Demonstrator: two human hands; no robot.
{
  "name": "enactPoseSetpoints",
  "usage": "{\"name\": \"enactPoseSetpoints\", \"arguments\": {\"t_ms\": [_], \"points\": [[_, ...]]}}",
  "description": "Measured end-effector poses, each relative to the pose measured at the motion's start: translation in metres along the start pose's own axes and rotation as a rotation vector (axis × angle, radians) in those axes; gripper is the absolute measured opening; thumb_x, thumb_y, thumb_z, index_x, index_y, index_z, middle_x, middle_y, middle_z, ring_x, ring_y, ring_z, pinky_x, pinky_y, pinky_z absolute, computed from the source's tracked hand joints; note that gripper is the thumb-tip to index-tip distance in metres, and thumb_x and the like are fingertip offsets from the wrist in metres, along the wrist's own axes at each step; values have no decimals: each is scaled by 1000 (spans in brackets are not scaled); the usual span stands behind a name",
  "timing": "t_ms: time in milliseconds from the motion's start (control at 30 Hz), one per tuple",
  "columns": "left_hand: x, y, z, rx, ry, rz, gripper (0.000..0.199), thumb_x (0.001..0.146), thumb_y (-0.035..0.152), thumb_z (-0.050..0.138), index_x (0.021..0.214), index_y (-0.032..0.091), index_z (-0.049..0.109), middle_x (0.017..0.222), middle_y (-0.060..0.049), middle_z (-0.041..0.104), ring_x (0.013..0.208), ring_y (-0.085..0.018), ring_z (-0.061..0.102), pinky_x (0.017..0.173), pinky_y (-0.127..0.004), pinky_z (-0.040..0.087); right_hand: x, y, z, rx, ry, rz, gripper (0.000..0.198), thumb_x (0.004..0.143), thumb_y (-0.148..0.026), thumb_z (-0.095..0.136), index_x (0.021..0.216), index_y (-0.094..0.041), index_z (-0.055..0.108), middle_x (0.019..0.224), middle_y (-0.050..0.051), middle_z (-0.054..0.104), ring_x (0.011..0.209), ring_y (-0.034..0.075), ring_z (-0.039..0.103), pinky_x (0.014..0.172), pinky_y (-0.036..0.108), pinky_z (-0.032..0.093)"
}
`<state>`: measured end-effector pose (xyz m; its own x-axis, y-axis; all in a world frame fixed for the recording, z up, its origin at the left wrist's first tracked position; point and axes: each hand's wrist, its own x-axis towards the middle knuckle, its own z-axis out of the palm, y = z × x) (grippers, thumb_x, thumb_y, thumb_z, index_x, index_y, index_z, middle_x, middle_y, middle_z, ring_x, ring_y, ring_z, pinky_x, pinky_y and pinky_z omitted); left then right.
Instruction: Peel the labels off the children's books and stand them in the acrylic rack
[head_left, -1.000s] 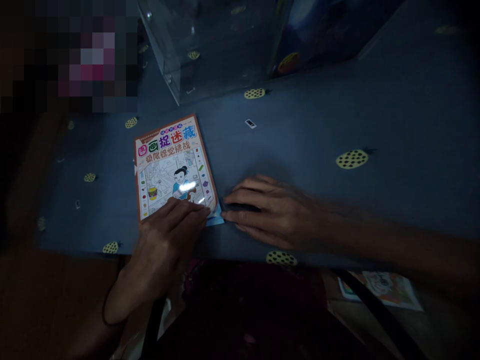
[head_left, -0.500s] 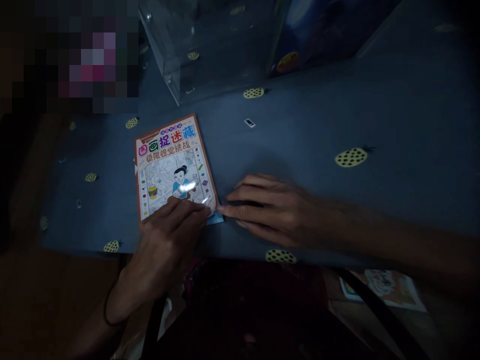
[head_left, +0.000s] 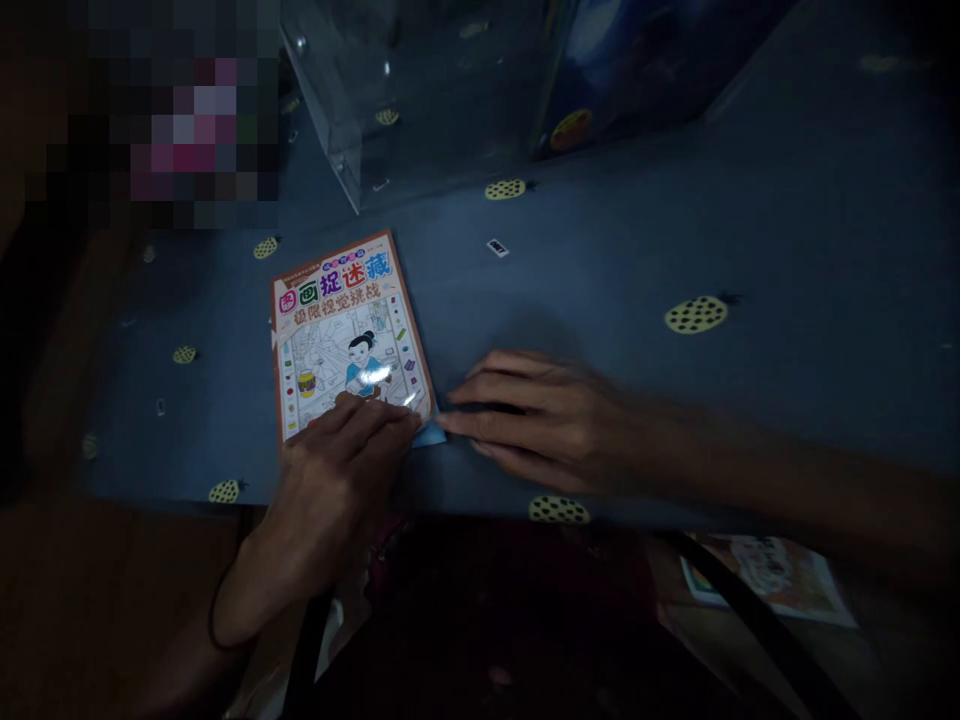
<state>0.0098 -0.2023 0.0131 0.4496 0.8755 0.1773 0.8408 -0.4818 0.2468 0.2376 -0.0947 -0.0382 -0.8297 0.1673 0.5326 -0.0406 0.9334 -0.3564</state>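
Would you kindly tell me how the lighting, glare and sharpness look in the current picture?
In the head view, the light is dim, with the lower and left edges nearly black; a white glare sits on the cover of the book; a soft shadow darkens the tablecloth beyond the right hand; the upper left corner is pixelated.

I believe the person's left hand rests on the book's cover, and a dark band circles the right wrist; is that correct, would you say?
Not quite: the head view shows the dark band around the left wrist, not the right. The left hand does rest on the book's cover.
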Motion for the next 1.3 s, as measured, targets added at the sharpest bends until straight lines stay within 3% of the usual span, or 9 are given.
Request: {"name": "enactPoseSetpoints", "arguments": {"t_ms": [133,367,633,967,1133,1300], "points": [[0,-1,-1,-7,-7,5,22,99,9,48,116,14,61,106,-9,72,95,-24,64,75,-36,57,1,-1,-1,9,1,-3,18,100,-16,53,105,-11,70,104,13,71,98,22,61,82,40,57],[-2,2,4,72,42,18,19,99,11,50,115,14,61,106,-9,72,92,-24,65,76,-39,58,0,-1,-2,21,1,-19,30,101,-16,50,127,-12,63,108,13,70,103,23,61,87,43,57],[-11,0,18,144,112,55,23,96,7,56,118,12,62,110,-11,73,93,-23,65,77,-39,56,1,-6,-3,-54,-125,-4,27,102,-18,46,117,-15,68,108,11,69,99,22,58,82,40,51],[-12,1,30,101,230,1,28,97,6,50,119,13,64,103,-9,71,89,-21,58,78,-38,52,3,-12,1,-69,-132,59,24,103,-18,45,112,-17,67,99,7,70,88,20,56,79,36,44],[0,-13,22,113,80,-10,38,99,10,46,134,19,58,119,-9,68,106,-23,60,88,-39,53,2,-15,3,-99,-148,79,19,100,-17,51,113,-16,66,95,5,69,90,20,56,83,37,45],[46,-53,12,235,-54,-20,37,104,24,46,140,17,52,134,-12,64,123,-27,58,93,-45,52,4,-17,2,-118,-176,72,17,97,-17,58,112,-17,66,96,5,69,88,19,58,83,36,48]]}}
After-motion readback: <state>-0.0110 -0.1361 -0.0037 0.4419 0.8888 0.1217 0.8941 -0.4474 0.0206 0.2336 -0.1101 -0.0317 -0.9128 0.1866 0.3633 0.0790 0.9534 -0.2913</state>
